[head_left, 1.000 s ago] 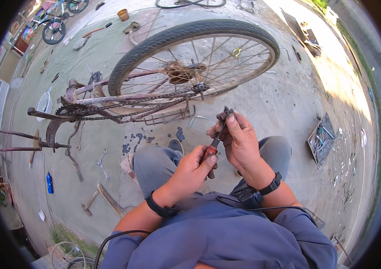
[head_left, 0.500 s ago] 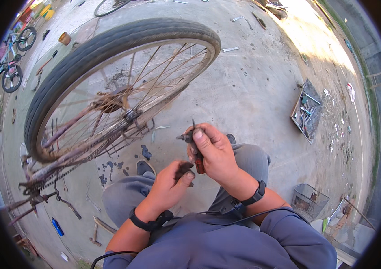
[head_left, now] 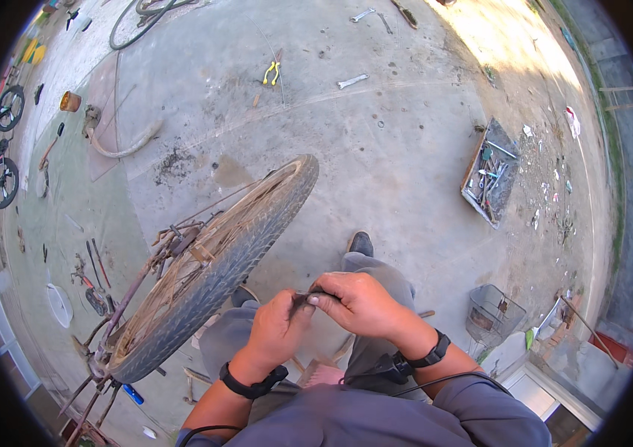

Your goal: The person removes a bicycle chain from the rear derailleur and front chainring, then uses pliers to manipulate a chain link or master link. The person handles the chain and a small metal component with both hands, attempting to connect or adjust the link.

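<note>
My left hand (head_left: pixel 275 329) and my right hand (head_left: pixel 365 304) meet in front of my knees, thumbs and fingers pinched together. Between them is a small dark piece (head_left: pixel 301 301), mostly covered by the fingers, so its kind cannot be made out. Just beyond and left of my hands stands an old bicycle's wheel (head_left: pixel 238 272), with a dusty black tyre and rusty spokes. Its rusty frame (head_left: pixel 126 305) runs toward the lower left. Neither hand touches the wheel.
An open metal tool box (head_left: pixel 491 175) with several tools lies at the right, a wire basket (head_left: pixel 494 316) nearer me. Yellow-handled pliers (head_left: pixel 272 71) and a spanner (head_left: pixel 353 80) lie on the concrete farther off. A blue bottle (head_left: pixel 133 394) is at lower left.
My hands have come together. The red-handled tool that my right hand held with a dark part no longer shows. The wheel now appears lower and more edge-on, and my view has shifted.
</note>
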Demonstrator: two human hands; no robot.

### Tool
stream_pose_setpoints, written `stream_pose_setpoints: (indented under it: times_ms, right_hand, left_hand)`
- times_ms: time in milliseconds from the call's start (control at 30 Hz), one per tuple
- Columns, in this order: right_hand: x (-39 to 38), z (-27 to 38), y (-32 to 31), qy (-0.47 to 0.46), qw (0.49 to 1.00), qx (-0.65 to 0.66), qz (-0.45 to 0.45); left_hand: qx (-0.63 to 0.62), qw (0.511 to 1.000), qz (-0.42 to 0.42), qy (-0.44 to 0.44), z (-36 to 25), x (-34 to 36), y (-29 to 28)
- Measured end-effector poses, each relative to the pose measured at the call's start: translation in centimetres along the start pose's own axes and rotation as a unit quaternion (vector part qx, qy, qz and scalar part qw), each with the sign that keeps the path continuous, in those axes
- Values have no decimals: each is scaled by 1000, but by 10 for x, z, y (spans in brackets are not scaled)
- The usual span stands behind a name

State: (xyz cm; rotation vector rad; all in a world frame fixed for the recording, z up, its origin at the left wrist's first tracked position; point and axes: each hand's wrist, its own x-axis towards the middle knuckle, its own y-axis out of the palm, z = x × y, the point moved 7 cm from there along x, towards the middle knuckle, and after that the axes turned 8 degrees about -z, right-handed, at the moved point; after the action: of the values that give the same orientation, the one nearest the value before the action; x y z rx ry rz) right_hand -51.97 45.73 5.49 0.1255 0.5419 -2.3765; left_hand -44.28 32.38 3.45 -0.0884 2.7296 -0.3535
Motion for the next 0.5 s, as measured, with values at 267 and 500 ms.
stream_pose_setpoints:
  times_ms: [267, 500]
  right_hand:
    - [-44, 87, -110, 94, 988, 62, -102]
    - [-75, 138, -209, 141, 965, 149, -165]
  left_hand:
    - [236, 948, 1, 215, -181, -9, 13]
    - [244, 925, -20, 291, -320, 3, 45]
